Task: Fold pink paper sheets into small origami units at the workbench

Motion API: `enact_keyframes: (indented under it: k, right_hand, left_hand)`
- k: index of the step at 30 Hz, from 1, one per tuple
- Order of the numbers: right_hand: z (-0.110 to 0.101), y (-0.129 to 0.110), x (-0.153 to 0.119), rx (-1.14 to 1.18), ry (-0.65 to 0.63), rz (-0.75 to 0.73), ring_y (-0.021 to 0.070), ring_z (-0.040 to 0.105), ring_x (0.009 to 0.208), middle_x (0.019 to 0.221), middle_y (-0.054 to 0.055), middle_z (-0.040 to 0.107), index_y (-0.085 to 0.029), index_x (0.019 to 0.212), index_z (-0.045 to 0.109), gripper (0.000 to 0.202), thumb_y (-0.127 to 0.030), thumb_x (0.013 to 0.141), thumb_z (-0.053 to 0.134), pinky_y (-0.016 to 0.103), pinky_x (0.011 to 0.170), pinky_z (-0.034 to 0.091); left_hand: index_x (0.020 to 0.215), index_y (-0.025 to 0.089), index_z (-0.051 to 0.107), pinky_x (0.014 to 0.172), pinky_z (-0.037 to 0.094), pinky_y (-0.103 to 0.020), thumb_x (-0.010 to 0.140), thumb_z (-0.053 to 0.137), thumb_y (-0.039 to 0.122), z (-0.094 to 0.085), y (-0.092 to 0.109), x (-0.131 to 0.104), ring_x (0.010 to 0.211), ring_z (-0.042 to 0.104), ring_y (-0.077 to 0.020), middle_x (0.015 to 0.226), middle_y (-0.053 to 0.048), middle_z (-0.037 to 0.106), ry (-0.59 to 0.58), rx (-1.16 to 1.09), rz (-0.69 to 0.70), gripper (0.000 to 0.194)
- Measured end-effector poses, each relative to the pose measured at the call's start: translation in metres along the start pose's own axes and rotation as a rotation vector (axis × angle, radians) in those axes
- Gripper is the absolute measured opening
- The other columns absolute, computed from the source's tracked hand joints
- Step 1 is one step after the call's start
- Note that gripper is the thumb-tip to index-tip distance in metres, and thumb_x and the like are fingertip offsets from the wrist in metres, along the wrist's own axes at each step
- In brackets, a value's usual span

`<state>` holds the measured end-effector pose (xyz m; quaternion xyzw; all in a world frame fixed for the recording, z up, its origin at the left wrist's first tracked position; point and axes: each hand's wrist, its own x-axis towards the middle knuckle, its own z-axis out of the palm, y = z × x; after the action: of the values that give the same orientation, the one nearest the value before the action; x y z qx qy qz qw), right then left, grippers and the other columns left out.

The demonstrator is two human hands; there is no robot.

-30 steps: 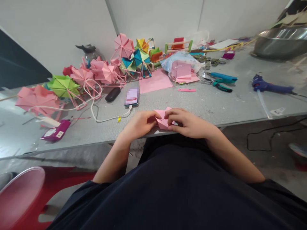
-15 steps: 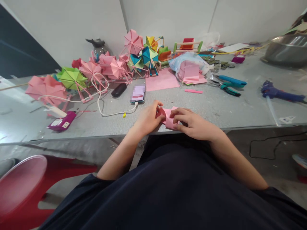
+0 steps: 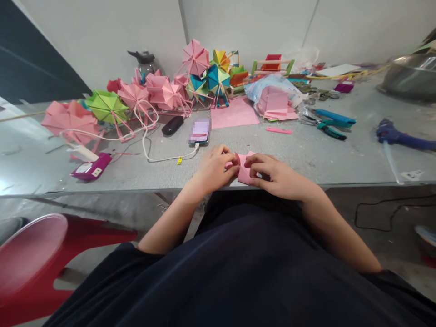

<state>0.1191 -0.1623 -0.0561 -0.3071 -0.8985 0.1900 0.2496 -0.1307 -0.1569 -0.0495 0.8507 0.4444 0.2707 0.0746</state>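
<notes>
Close to the table's front edge lies a small piece of pink paper (image 3: 244, 174), partly folded, with both my hands on it. My left hand (image 3: 218, 169) pinches a raised, curved flap at its left side between thumb and fingers. Over the right side, my right hand (image 3: 272, 175) has its fingers bent and the fingertips on the paper; they hide part of it. Beyond the hands are a phone (image 3: 199, 132) on a white charging cable and a small pink strip-shaped tool (image 3: 279, 130).
Pink and coloured paper wheel models (image 3: 163, 93) line the back left. A plastic bag with pink papers (image 3: 275, 102), pliers (image 3: 329, 127) and a blue glue gun (image 3: 402, 136) are to the right. A purple power adapter (image 3: 91, 167) sits left, above a red stool (image 3: 34, 254).
My left hand has shifted slightly right, bringing the raised flap of pink paper towards the middle. My right hand stays on the paper. The whole view has turned slightly.
</notes>
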Motion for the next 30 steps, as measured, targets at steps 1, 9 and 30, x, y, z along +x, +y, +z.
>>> enact_keyframes:
  k: [1,9,30]
  right_hand:
    - [0.000,0.000,0.000,0.003,-0.001,-0.002,0.0319,0.066,0.126,0.132,0.013,0.070,-0.025,0.092,0.070,0.021,-0.038,0.105,0.063,0.055,0.115,0.050]
    - [-0.002,0.002,0.003,0.021,-0.029,-0.003,0.0301,0.066,0.122,0.129,0.011,0.069,-0.024,0.090,0.067,0.022,-0.039,0.105,0.063,0.053,0.111,0.049]
    - [-0.004,0.001,0.002,0.012,-0.054,0.049,0.0322,0.064,0.129,0.136,0.011,0.068,-0.025,0.085,0.067,0.021,-0.039,0.101,0.066,0.055,0.117,0.047]
  left_hand:
    - [0.095,0.020,0.076,0.104,0.054,-0.046,0.099,0.069,0.025,-0.001,-0.002,-0.001,0.109,0.066,-0.0268,0.112,-0.008,0.068,0.005,-0.004,0.009,0.010]
    - [0.103,0.022,0.081,0.102,0.053,-0.044,0.107,0.062,0.023,-0.007,-0.005,-0.011,0.108,0.071,-0.0255,0.109,-0.007,0.078,-0.111,-0.031,0.148,0.019]
    - [0.169,0.033,0.047,0.138,0.014,-0.067,0.096,0.079,0.064,-0.030,-0.011,-0.038,0.175,0.008,-0.0454,0.189,-0.012,0.010,-0.508,0.228,0.243,0.085]
